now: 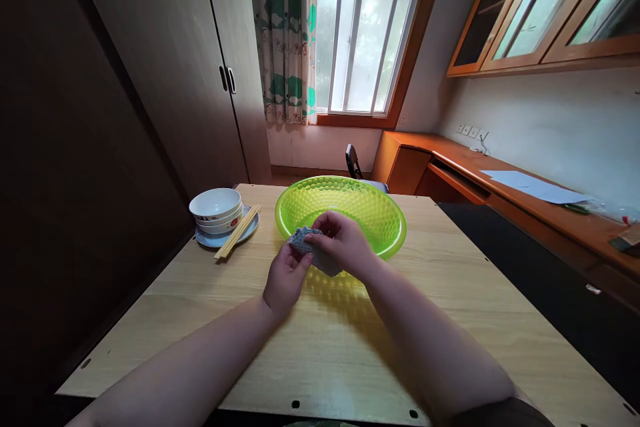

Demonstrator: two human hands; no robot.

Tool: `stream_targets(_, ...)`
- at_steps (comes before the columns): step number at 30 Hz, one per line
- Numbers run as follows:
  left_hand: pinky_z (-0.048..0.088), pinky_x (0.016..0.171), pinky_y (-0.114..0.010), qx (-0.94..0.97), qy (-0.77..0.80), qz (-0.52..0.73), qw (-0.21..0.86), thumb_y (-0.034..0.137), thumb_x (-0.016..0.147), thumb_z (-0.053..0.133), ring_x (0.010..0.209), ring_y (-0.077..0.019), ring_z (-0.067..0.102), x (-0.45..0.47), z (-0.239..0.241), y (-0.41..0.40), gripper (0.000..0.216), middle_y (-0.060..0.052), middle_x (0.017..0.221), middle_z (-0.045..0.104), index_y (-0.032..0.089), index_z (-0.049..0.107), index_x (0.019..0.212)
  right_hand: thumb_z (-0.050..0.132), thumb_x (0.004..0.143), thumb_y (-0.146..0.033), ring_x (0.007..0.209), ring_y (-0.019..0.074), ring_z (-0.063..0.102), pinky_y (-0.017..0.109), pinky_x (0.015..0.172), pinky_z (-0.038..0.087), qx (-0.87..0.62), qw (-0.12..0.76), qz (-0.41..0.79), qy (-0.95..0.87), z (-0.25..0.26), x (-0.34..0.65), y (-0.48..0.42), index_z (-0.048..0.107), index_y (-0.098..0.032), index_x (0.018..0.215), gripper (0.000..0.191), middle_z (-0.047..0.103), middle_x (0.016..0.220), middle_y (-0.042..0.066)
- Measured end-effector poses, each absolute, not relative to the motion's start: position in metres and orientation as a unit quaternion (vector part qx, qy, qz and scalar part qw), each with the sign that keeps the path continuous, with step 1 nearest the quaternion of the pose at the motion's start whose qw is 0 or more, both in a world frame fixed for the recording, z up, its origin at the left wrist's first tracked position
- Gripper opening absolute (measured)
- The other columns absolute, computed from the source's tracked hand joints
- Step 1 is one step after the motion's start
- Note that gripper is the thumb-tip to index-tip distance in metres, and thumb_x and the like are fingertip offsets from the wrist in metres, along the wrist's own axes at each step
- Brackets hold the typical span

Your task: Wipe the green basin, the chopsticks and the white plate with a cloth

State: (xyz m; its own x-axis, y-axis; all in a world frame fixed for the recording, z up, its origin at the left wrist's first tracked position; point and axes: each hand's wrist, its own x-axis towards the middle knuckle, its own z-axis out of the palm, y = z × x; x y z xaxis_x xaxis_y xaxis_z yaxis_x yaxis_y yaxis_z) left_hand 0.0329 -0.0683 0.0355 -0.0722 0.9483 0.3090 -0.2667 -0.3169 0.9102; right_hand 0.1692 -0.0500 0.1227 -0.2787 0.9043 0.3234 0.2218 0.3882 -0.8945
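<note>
Both my hands meet over the near rim of a bright green plastic basin (370, 213) on the wooden table (450, 320). Between them is a small grey-blue cloth (306, 238), bunched up. My left hand (286, 278) grips the cloth from below with curled fingers. My right hand (343, 240) pinches it from above, fingers closed over it. Part of the cloth is hidden under my right palm.
A stack of white bowls (216, 209) stands on a blue plate (209, 239) at the table's far left, with wooden chopsticks (239, 231) leaning across the plate. A dark chair back (353, 160) shows behind the basin. A wardrobe stands left, a long desk right.
</note>
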Motion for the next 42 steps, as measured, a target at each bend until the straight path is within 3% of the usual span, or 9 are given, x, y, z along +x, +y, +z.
stream_targets(3, 0.048, 0.099, -0.04, 0.437, 0.334, 0.658, 0.514, 0.036, 0.073, 0.075, 0.112, -0.0249, 0.063, 0.036, 0.041, -0.068, 0.044, -0.01, 0.115, 0.069, 0.019, 0.059, 0.11, 0.072, 0.076, -0.034, 0.067, 0.0115, 0.054, 0.026, 0.064, 0.044, -0.424, 0.416, 0.319, -0.739, 0.125, 0.173, -0.049, 0.065, -0.022, 0.084, 0.017, 0.066, 0.079, -0.001)
stream_targets(7, 0.053, 0.089, -0.034, 0.367, 0.304, 0.676, 0.562, 0.033, 0.075, 0.076, 0.104, -0.0222, 0.067, 0.034, 0.047, -0.068, 0.044, -0.008, 0.11, 0.071, 0.022, 0.058, 0.113, 0.073, 0.077, -0.037, 0.07, 0.0127, 0.057, 0.027, 0.067, 0.045, -0.432, 0.382, 0.271, -0.771, 0.13, 0.183, -0.048, 0.068, -0.023, 0.095, 0.024, 0.066, 0.082, 0.0)
stream_targets(14, 0.05, 0.095, -0.034, 0.318, 0.19, 0.656, 0.658, 0.023, 0.081, 0.07, 0.106, -0.0211, 0.066, 0.035, 0.053, -0.066, 0.03, -0.007, 0.109, 0.071, 0.019, 0.063, 0.11, 0.062, 0.088, -0.028, 0.09, 0.0155, 0.062, 0.031, 0.079, 0.048, -0.351, 0.353, 0.212, -0.841, 0.135, 0.183, -0.054, 0.066, -0.023, 0.091, 0.008, 0.068, 0.096, 0.002)
stream_targets(20, 0.051, 0.086, -0.026, 0.244, 0.15, 0.615, 0.735, 0.02, 0.091, 0.056, 0.093, -0.0148, 0.067, 0.03, 0.054, -0.062, 0.019, -0.007, 0.104, 0.071, 0.016, 0.065, 0.107, 0.061, 0.086, -0.017, 0.095, 0.0163, 0.063, 0.033, 0.086, 0.049, -0.327, 0.361, 0.18, -0.855, 0.129, 0.176, -0.058, 0.067, -0.024, 0.101, 0.017, 0.069, 0.104, 0.003)
stream_targets(24, 0.05, 0.093, -0.032, 0.256, 0.087, 0.592, 0.759, 0.033, 0.09, 0.06, 0.105, -0.0206, 0.065, 0.029, 0.057, -0.066, 0.033, -0.01, 0.113, 0.07, 0.015, 0.062, 0.117, 0.063, 0.084, -0.014, 0.091, 0.0158, 0.064, 0.031, 0.083, 0.051, -0.35, 0.388, 0.16, -0.838, 0.121, 0.171, -0.056, 0.069, -0.023, 0.099, 0.018, 0.07, 0.099, 0.003)
stream_targets(28, 0.049, 0.093, -0.028, 0.286, 0.09, 0.593, 0.747, 0.018, 0.08, 0.069, 0.106, -0.0187, 0.066, 0.031, 0.054, -0.071, 0.04, -0.006, 0.112, 0.071, 0.019, 0.062, 0.119, 0.063, 0.084, -0.013, 0.09, 0.0156, 0.065, 0.03, 0.08, 0.052, -0.365, 0.398, 0.163, -0.825, 0.119, 0.167, -0.059, 0.068, -0.022, 0.102, 0.021, 0.07, 0.099, 0.004)
stream_targets(33, 0.048, 0.097, -0.032, 0.244, 0.142, 0.581, 0.763, 0.014, 0.08, 0.061, 0.104, -0.0196, 0.067, 0.027, 0.051, -0.07, 0.04, -0.004, 0.102, 0.074, 0.02, 0.062, 0.119, 0.061, 0.085, -0.013, 0.102, 0.0182, 0.065, 0.033, 0.087, 0.052, -0.338, 0.364, 0.152, -0.854, 0.12, 0.166, -0.065, 0.065, -0.022, 0.112, 0.029, 0.07, 0.111, 0.006)
stream_targets(37, 0.045, 0.102, -0.04, 0.206, 0.118, 0.577, 0.781, 0.021, 0.078, 0.059, 0.107, -0.0248, 0.066, 0.024, 0.054, -0.069, 0.034, -0.006, 0.101, 0.074, 0.017, 0.066, 0.111, 0.064, 0.084, -0.017, 0.096, 0.0187, 0.066, 0.033, 0.084, 0.052, -0.359, 0.344, 0.131, -0.858, 0.12, 0.165, -0.066, 0.065, -0.021, 0.111, 0.027, 0.071, 0.108, 0.006)
stream_targets(42, 0.04, 0.108, -0.042, 0.174, 0.103, 0.589, 0.783, 0.021, 0.081, 0.053, 0.116, -0.0261, 0.062, 0.024, 0.058, -0.067, 0.033, -0.008, 0.103, 0.075, 0.016, 0.067, 0.111, 0.06, 0.089, -0.021, 0.091, 0.019, 0.066, 0.033, 0.081, 0.052, -0.408, 0.412, 0.074, -0.811, 0.123, 0.168, -0.067, 0.066, -0.022, 0.105, 0.018, 0.073, 0.097, 0.006)
